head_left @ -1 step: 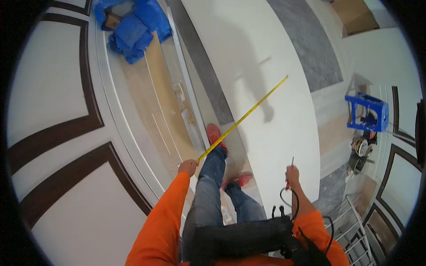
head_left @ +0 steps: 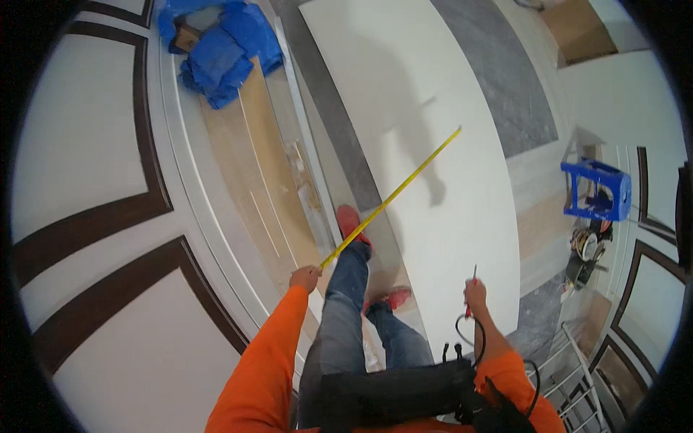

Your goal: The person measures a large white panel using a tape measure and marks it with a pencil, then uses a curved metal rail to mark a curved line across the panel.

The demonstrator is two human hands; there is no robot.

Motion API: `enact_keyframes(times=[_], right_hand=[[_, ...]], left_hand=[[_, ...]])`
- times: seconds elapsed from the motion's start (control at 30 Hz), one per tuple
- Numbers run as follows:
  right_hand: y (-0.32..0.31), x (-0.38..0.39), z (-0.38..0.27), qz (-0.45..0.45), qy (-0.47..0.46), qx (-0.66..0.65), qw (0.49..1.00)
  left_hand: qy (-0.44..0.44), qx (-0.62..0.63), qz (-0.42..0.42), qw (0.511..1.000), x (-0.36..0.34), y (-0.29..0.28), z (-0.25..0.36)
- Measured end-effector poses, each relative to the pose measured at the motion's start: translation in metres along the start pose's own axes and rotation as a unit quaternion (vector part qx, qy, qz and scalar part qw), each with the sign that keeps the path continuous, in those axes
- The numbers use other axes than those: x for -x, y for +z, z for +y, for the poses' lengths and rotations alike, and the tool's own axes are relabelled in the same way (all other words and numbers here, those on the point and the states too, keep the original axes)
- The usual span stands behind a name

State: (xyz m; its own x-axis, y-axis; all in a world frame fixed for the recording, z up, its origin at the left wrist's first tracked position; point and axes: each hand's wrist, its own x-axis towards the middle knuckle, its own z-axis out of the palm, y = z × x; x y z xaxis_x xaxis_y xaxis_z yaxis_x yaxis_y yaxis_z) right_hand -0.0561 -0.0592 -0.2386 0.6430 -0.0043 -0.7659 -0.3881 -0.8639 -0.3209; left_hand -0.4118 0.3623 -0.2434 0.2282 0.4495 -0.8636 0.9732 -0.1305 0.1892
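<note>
My left hand (head_left: 306,278) is closed on the near end of a yellow tape measure (head_left: 390,197), whose case is mostly hidden by the fingers. The extended blade slants up to the right, over my red shoe (head_left: 348,221) and across a large white panel (head_left: 473,216). Its metal end tip shows against the panel's upper middle. My right hand (head_left: 476,292) is wrapped round a slim red-handled tool (head_left: 474,273) with a thin metal tip pointing away from me. That hand is held over the panel's near right part, apart from the tape.
Blue plastic sheeting (head_left: 219,58) is bunched at the far left beside wood-toned boards (head_left: 263,108). A blue step stool (head_left: 599,189) stands at the right, near tools and a spool (head_left: 586,245). A metal ladder (head_left: 577,368) lies lower right. Panelled walls (head_left: 86,115) border the left.
The tape's far tip has shifted slightly left and toward me. Both hands keep their hold, and the whole view has moved a little.
</note>
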Motion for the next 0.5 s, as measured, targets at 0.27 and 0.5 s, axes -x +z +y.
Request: enact_keyframes(times=[0.27, 0.5], right_hand=[[-0.013, 0.082, -0.051, -0.033, 0.161, -0.004, 0.986], [0.061, 0.068, -0.164, 0.0, 0.075, 0.01, 0.997]], left_hand=[[-0.072, 0.083, -0.019, 0.994, -0.002, -0.08, 0.012], [-0.029, 0.112, 0.039, 0.993, -0.061, -0.193, 0.052]])
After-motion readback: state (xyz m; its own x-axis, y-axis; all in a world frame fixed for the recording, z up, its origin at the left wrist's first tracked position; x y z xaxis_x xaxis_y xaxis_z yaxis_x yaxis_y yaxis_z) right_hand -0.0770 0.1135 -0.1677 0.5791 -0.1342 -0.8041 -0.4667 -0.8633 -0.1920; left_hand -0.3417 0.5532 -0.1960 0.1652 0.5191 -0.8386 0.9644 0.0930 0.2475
